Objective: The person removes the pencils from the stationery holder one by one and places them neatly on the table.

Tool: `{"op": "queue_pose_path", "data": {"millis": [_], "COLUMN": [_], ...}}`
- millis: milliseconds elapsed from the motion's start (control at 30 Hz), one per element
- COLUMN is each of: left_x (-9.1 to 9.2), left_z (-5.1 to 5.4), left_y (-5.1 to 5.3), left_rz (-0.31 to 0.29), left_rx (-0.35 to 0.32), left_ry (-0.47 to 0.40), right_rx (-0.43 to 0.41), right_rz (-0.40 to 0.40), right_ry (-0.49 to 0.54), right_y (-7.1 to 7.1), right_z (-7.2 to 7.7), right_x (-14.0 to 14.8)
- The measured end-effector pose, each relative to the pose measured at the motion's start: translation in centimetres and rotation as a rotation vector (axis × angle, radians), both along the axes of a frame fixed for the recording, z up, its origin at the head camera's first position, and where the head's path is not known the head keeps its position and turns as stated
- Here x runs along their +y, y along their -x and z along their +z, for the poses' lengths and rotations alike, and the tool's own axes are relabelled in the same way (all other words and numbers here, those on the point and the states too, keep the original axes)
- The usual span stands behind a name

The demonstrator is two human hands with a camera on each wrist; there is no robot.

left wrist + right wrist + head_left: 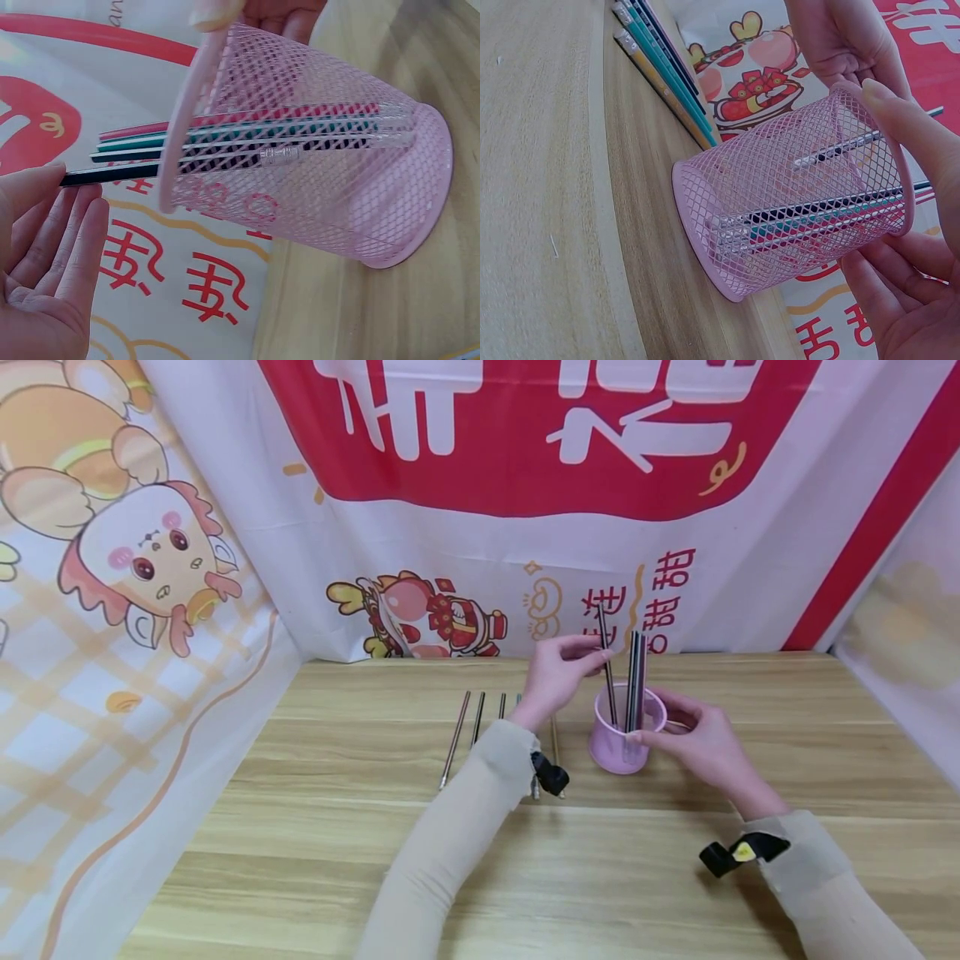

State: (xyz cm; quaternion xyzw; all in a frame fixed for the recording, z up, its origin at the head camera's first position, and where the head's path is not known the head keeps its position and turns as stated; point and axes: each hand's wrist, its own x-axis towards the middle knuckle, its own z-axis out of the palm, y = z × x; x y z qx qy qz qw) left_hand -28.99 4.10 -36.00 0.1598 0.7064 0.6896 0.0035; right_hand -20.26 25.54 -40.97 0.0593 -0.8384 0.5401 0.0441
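Note:
A pink mesh pen cup (617,758) stands upright on the table, with several pencils (636,681) leaning inside it. My left hand (557,675) pinches a dark pencil (112,175) between thumb and fingertips. That pencil's eraser end is within the cup, above the bottom, as the left wrist view shows. The right hand (708,745) grips the cup's rim from the right, its thumb at the near side and fingers behind. Red, green and black pencils show through the mesh in the right wrist view.
Left of the cup, several more pencils (455,739) lie side by side on the wooden table (300,860), partly hidden by the left forearm. A printed cloth (420,543) hangs along the table's back edge, close behind the cup. Another patterned cloth (150,693) hangs at the left.

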Motion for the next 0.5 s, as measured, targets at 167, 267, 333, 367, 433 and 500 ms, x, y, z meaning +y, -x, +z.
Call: {"op": "queue_pose_path", "data": {"millis": [167, 267, 333, 367, 433, 500], "left_x": [-0.6, -0.9, -1.1, -1.2, -1.4, -1.7], "left_z": [0.4, 0.7, 0.9, 1.0, 1.2, 1.4], "left_y": [0.0, 0.1, 0.1, 0.1, 0.2, 0.2], "left_rz": [0.003, 0.015, 0.026, 0.031, 0.042, 0.046], "left_rx": [0.021, 0.029, 0.029, 0.031, 0.032, 0.037], "left_ry": [-0.050, -0.060, -0.070, -0.079, -0.096, -0.117], "right_rx": [-0.010, -0.011, -0.015, -0.018, -0.026, -0.030], "right_rz": [-0.003, -0.008, -0.011, -0.014, -0.018, -0.019], "right_ry": [-0.006, -0.017, -0.027, -0.032, -0.042, -0.050], "right_y": [0.0, 0.0, 0.0, 0.0, 0.0, 0.0], "right_z": [0.1, 0.1, 0.1, 0.1, 0.0, 0.0], "right_x": [0.1, 0.1, 0.1, 0.1, 0.1, 0.1]}}
